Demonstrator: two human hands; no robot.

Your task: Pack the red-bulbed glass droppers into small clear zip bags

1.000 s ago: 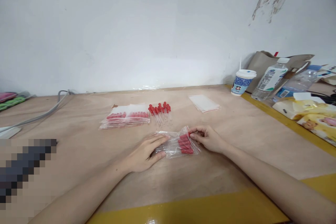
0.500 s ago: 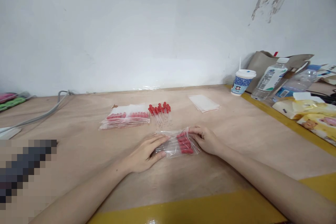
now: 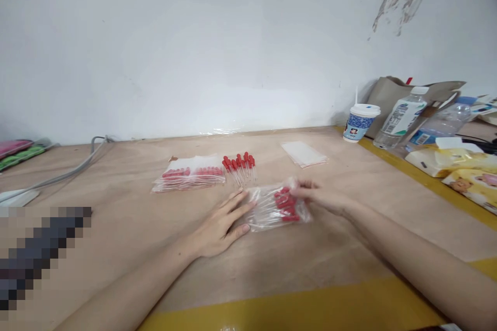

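A clear plastic zip bag (image 3: 262, 212) holds several droppers with red rubber bulbs (image 3: 286, 207), the bulbs toward its right end. My right hand (image 3: 316, 195) grips the bag's upper right corner between thumb and fingers. My left hand (image 3: 225, 225) lies with fingers spread at the bag's left end, fingertips at its edge. Just beyond the bag is a loose bunch of red-bulbed droppers (image 3: 239, 164). To their left lies a stack of filled bags (image 3: 190, 173) with red bulbs showing through.
Flat white bags (image 3: 304, 153) lie at the back right. A paper cup with straw (image 3: 360, 123), a water bottle (image 3: 402, 116) and a yellow tissue pack (image 3: 471, 181) stand along the right. A grey cable (image 3: 75, 169) runs at left; a pixelated dark object (image 3: 42, 253) is nearer.
My right hand has moved right, drawing the bag of droppers right with it, away from my left palm. The left hand's fingers have spread wider.
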